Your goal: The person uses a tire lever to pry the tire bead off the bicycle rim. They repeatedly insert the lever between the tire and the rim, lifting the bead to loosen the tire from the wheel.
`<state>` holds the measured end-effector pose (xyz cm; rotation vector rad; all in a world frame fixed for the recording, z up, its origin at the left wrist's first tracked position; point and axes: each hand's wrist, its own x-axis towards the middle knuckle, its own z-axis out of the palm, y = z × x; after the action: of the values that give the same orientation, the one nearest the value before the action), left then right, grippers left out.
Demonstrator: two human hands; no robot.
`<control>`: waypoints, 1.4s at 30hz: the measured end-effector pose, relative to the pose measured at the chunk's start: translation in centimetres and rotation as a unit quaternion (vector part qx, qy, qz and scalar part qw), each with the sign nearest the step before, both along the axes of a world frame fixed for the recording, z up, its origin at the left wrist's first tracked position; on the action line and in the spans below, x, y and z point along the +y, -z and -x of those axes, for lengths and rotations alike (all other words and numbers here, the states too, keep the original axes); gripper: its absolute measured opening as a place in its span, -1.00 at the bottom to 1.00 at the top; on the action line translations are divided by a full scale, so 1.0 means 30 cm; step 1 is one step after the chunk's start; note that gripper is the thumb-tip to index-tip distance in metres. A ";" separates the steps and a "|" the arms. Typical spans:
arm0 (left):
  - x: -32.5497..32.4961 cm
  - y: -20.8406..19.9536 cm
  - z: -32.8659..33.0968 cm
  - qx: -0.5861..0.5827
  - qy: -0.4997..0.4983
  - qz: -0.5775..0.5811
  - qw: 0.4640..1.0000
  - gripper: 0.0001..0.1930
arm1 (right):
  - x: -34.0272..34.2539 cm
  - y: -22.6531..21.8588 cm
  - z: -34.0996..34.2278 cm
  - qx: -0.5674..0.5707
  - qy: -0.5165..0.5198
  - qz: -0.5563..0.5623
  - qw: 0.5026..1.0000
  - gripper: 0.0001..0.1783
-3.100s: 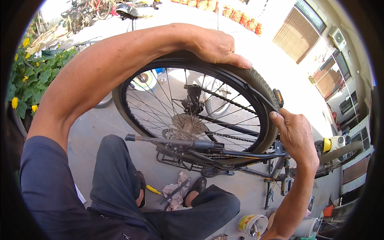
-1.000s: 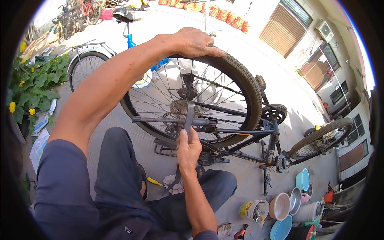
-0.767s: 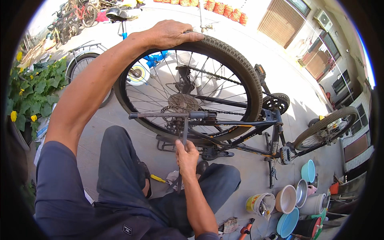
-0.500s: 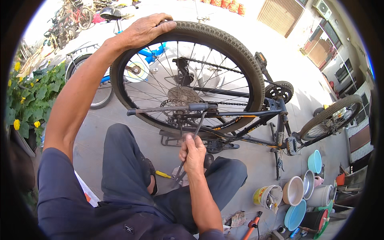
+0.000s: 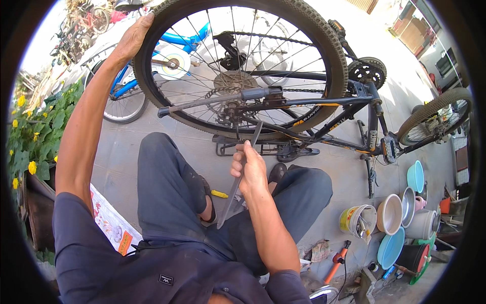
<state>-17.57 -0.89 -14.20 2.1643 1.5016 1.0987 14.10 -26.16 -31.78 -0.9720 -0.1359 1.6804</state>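
A black bicycle lies tipped over in front of me, its rear wheel nearest. My left hand grips the outer edge of that wheel's knobby tire at the upper left. In my right hand is a long flat grey metal bar, held slantwise below the hub. Its upper end overlaps the frame in view; whether they touch I cannot tell. The kickstand crosses in front of the spokes. Behind them show the chain and the derailleur.
A yellow-handled tool lies between my feet. At right stand a bucket of tools, several basins and an orange pump. A blue bicycle is behind the wheel, left. Flowering plants border the left side.
My left hand has shifted from the tire's top to its left edge. My right hand has drawn the bar's upper end lower, away from the kickstand mount. The whole view has shifted.
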 end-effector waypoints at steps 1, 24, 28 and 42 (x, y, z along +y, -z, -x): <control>-0.003 0.007 -0.002 -0.008 -0.002 0.006 1.000 -0.06 | 0.002 0.000 0.004 -0.001 0.002 -0.002 1.000 -0.63; -0.042 -0.070 -0.105 0.016 -0.056 -0.056 0.997 -0.27 | -0.149 0.170 -0.086 -0.154 0.057 0.122 0.979 -0.51; -0.080 -0.124 -0.185 0.049 -0.044 -0.063 0.996 -0.28 | -0.186 0.253 -0.082 -0.135 -0.026 0.090 0.986 -0.49; 0.015 -0.131 -0.172 0.113 0.009 -0.180 0.977 -0.33 | -0.193 0.192 -0.063 -0.304 0.129 0.042 0.943 -0.60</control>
<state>-12.42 -0.45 -10.28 2.6184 1.4610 1.2343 15.98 -31.96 -37.54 -1.4846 -0.3325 1.1122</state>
